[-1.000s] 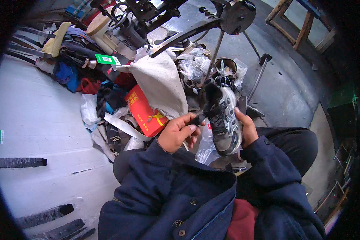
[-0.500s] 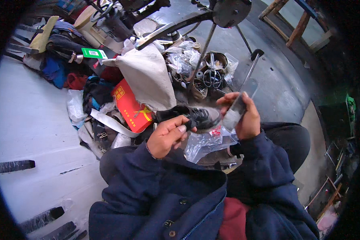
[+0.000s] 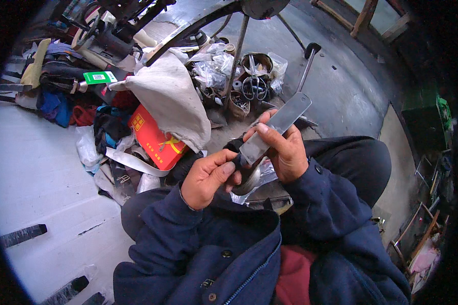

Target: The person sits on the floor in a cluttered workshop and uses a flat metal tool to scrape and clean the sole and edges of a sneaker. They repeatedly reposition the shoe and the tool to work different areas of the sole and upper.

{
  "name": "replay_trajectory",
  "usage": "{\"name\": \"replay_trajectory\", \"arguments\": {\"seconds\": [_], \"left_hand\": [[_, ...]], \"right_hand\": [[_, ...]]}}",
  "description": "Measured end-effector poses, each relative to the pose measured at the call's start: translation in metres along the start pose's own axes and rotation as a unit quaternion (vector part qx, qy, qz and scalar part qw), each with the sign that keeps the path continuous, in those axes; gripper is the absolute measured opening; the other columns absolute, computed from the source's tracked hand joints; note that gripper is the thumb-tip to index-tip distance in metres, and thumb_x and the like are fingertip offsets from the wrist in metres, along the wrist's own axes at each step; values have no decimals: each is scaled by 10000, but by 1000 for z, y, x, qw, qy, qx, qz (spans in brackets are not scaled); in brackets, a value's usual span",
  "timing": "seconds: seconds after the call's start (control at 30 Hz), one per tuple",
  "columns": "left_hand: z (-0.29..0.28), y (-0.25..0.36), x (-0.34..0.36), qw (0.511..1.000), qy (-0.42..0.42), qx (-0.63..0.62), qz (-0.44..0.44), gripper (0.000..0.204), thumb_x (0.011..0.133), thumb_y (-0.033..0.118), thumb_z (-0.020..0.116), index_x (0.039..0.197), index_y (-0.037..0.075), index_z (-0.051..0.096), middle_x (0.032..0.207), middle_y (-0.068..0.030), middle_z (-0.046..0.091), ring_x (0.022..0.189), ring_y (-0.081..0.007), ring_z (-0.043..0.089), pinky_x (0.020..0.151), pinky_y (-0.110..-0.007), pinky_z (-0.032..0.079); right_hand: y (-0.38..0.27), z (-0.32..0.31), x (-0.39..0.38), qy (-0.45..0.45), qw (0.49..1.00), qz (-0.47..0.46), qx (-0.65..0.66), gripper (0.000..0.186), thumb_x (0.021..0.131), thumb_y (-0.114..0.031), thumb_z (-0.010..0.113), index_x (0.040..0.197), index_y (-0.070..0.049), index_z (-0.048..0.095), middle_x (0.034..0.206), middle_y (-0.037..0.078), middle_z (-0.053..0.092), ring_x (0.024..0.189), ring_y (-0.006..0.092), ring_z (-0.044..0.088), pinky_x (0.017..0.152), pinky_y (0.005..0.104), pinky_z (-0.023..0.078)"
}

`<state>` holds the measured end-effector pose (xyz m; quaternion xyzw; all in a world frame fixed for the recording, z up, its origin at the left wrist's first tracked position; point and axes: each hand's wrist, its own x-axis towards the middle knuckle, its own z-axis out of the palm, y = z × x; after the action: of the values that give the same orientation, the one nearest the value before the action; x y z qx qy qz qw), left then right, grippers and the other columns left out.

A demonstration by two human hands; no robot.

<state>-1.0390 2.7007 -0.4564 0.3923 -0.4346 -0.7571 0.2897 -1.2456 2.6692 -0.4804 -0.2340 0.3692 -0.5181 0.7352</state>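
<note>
Closely, just past the lap, the left hand [image 3: 204, 179] has thumb and fingers pinched together on a dark piece [image 3: 239, 161] at the shoe [image 3: 247, 185], which sits low between both hands, largely hidden. The right hand [image 3: 289, 156] is clamped around a flat metal plate [image 3: 286, 118], its lower end against or just over the dark piece, its holed end sticking up past the fingers. Leftward, room is tight: a red folder [image 3: 156, 140] and pale cloth [image 3: 175, 96] crowd near. Rightward, beyond the bent knee [image 3: 353, 165], grey floor [image 3: 353, 96] spreads past a metal rod [image 3: 304, 76].
</note>
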Motion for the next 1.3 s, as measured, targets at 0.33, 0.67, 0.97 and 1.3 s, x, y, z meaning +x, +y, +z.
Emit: {"name": "replay_trajectory", "arguments": {"seconds": [0.33, 0.67, 0.97, 1.3], "left_hand": [[-2, 0, 1, 999, 5, 48, 3, 305, 1040, 222, 479, 1226, -7, 553, 922, -61, 656, 772, -98, 572, 697, -231, 475], [0, 0, 1, 999, -5, 52, 9, 240, 1038, 169, 472, 1154, -3, 594, 886, -23, 651, 745, -63, 547, 705, -215, 461], [-1, 0, 3, 998, -5, 67, 0, 281, 1036, 201, 476, 1181, -15, 582, 907, -46, 661, 746, -81, 561, 698, -229, 471], [-1, -3, 4, 998, -17, 60, -18, 307, 1038, 221, 469, 1183, -25, 580, 917, -65, 662, 734, -101, 573, 697, -241, 477]], "right_hand": [[3, 0, 0, -13, 1000, -4, 18, 278, 921, -184, 676, 1125, -75, 521, 939, 127, 667, 889, 214, 678, 793, 355, 558], [4, -4, 2, -36, 998, -24, -35, 257, 914, -175, 670, 1108, -70, 539, 921, 107, 679, 895, 208, 677, 847, 358, 528], [2, -5, 2, -40, 997, -7, -61, 233, 917, -180, 669, 1085, -64, 556, 911, 102, 679, 875, 205, 676, 836, 350, 529], [2, -6, 3, -59, 996, -26, -56, 186, 920, -130, 671, 1059, -41, 585, 895, 92, 690, 836, 182, 681, 782, 332, 547]]}}
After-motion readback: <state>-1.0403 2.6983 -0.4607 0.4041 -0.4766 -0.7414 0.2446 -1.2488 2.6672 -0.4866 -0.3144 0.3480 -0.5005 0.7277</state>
